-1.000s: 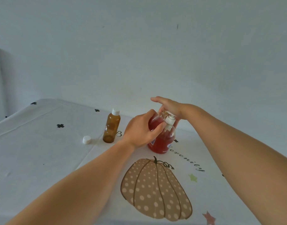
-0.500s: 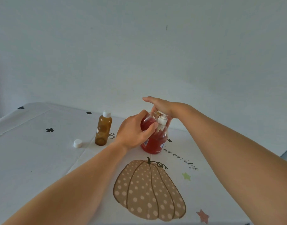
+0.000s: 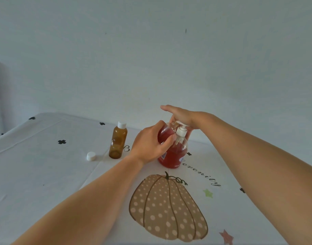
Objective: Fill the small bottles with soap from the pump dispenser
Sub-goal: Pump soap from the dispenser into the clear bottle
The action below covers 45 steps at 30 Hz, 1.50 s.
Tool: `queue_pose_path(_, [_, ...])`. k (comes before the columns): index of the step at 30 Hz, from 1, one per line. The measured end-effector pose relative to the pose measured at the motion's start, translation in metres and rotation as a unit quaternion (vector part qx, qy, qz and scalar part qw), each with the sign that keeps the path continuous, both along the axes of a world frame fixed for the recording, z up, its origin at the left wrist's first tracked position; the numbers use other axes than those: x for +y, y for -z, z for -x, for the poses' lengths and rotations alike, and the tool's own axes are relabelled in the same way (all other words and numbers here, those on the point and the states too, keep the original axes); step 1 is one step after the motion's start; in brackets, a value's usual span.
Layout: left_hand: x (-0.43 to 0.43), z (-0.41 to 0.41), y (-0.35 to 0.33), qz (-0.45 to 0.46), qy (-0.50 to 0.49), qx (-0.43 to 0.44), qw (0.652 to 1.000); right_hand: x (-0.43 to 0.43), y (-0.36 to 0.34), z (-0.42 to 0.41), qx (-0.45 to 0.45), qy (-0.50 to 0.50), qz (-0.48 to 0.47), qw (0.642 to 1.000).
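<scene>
Filling step: soap was being pumped into one small bottle held at the spout; judged to be partway through the task, with a second bottle not yet opened.
Left hand (image 3: 149,144): curled around a small clear bottle (image 3: 166,134), thumb across its front, holding it tilted against the dispenser's neck.
Small clear bottle: mostly hidden by the fingers; red showed inside it, though the fill level could not be told. Its mouth sat just beside the spout; whether the two lined up was not visible.
Right hand (image 3: 180,114): fingers straight and spread flat, palm bearing down on the pump head (image 3: 183,123); gripping nothing.
Pump dispenser (image 3: 174,156): clear body of red soap, white collar, upright on the counter (image 3: 45,174), just behind the printed pumpkin (image 3: 167,207).
Amber bottle (image 3: 118,142): upright to the left of the dispenser, apart from it, white cap on; it looked empty.
Loose white cap (image 3: 91,156): lying on the counter just left of the amber bottle, presumably belonging to the held bottle.
Next move: likely further strokes of the pump with the bottle mouth kept under the spout, then a check of the level, then recapping with the loose cap. The amber bottle would need uncapping in turn.
</scene>
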State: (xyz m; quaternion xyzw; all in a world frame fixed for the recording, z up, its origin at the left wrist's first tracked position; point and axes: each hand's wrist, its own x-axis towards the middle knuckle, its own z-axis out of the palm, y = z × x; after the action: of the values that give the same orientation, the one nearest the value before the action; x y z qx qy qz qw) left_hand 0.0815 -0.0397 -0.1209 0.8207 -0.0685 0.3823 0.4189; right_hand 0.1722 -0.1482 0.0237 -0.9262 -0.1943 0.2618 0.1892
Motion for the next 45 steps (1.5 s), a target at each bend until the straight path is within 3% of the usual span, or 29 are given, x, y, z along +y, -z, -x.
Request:
queue_pose_path(6, [-0.001, -0.001, 0.001, -0.001, -0.005, -0.003, 1.000, 0.000, 0.013, -0.003, -0.084, 0.016, -0.033, 0.996])
queue_pose_path(14, [0.002, -0.002, 0.001, -0.008, -0.011, -0.002, 1.000, 0.001, 0.001, -0.003, -0.009, -0.004, -0.003, 1.000])
queue_pose_path(23, [0.005, -0.001, 0.003, 0.004, -0.017, -0.012, 1.000, 0.001, 0.010, 0.000, -0.078, 0.005, -0.037, 0.996])
queue_pose_path(31, [0.005, 0.000, 0.001, 0.007, -0.008, -0.025, 1.000, -0.001, 0.005, -0.001, -0.021, -0.008, -0.030, 0.999])
queue_pose_path(37, [0.005, 0.002, 0.001, 0.002, -0.010, -0.026, 1.000, 0.001, 0.011, -0.004, -0.081, 0.000, -0.031, 0.996])
queue_pose_path(45, [0.007, -0.002, 0.003, 0.002, -0.007, -0.027, 1.000, -0.002, 0.004, -0.005, -0.011, -0.018, -0.015, 1.000])
